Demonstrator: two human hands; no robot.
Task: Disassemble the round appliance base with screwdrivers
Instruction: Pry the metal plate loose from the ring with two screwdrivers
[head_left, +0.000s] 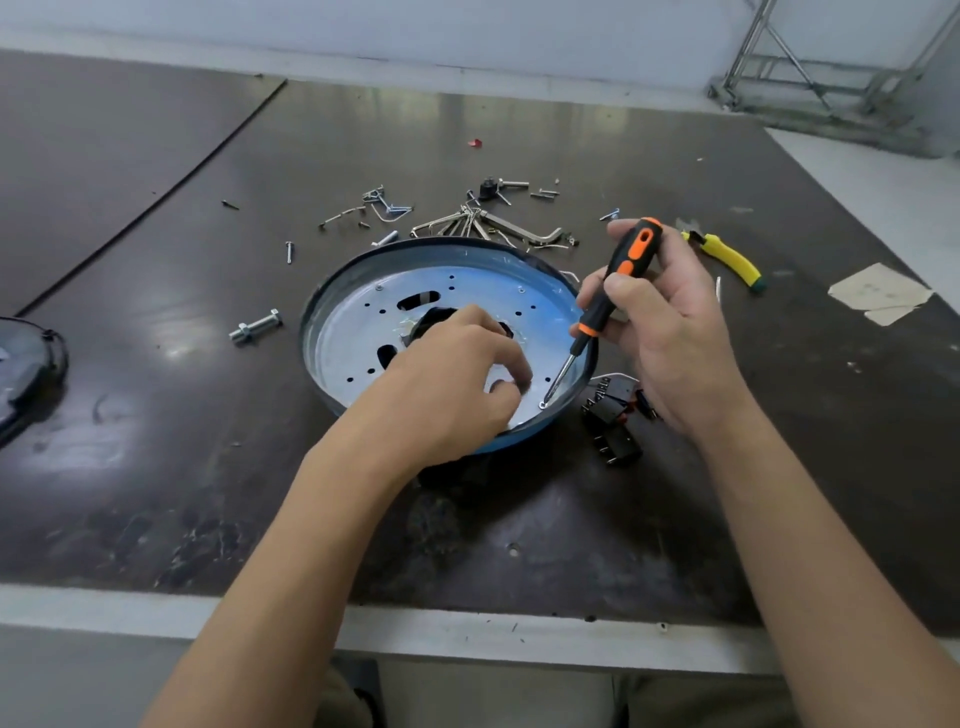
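round appliance base (363, 332) at frame centre on counter (156, 467) | right hand (670, 332) grips screwdriver (618, 280), tip on rim screw (543, 405) | left hand (462, 374) curled, pressing plate | risk: tilted tip may slip, stripping the screw

The left hand (457, 379) covers the near middle of the round appliance base (358, 322). Its curled fingertips are tucked under, so whether they pinch anything cannot be told. The screw (543, 405) under the screwdriver (613, 291) tip is too small to make out. The right hand (670, 332) and its wrist hide part of a black switch part (610, 421). A dark rounded object (26, 364) is cut off by the left edge, and a metal frame (831, 67) by the top right corner.
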